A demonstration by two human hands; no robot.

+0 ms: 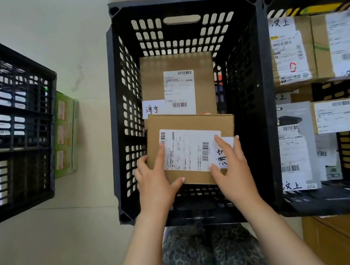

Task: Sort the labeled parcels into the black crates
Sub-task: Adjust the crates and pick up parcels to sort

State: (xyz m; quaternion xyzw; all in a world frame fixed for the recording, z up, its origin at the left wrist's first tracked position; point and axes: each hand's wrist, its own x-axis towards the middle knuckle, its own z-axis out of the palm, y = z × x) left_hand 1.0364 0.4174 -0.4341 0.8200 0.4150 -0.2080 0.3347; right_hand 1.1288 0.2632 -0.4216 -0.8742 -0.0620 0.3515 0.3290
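middle black crate (248, 98): stands on the floor straight ahead, open top. One parcel lies flat on its bottom and one is held above that.
right black crate (338, 201): touches the middle crate's right wall. Holds several parcels whose handwritten tags differ from the one on the held parcel.
left black crate (9, 125): well apart to the left. Contents cannot be told through the slots.
lying parcel (152, 79): brown carton at the far half of the middle crate, label up. Its handwritten tag (152, 109) matches the held parcel's.
held parcel (190, 118): brown carton over the near half of the middle crate, label up. Its far edge overlaps the lying parcel's near edge.
left hand (154, 180): grips the near left corner. Thumb lies along the near edge and the fingers (161, 154) curl over the left side onto the shipping label (186, 151).
right hand (234, 169): clasps the near right corner, fingers spread across the top.
tag (222, 154): white slip on the held parcel, partly under the right hand.
risk 1: dropped from here, the carton probably lands propped on the lying parcel, tilted, wasting floor space.
risk 2: both grips sit at the near end, so the far end could dip and catch.
risk 3: the right fingers may drag or lift the slip on letting go.
risk 4: knuckles may scrape the near wall while lowering.
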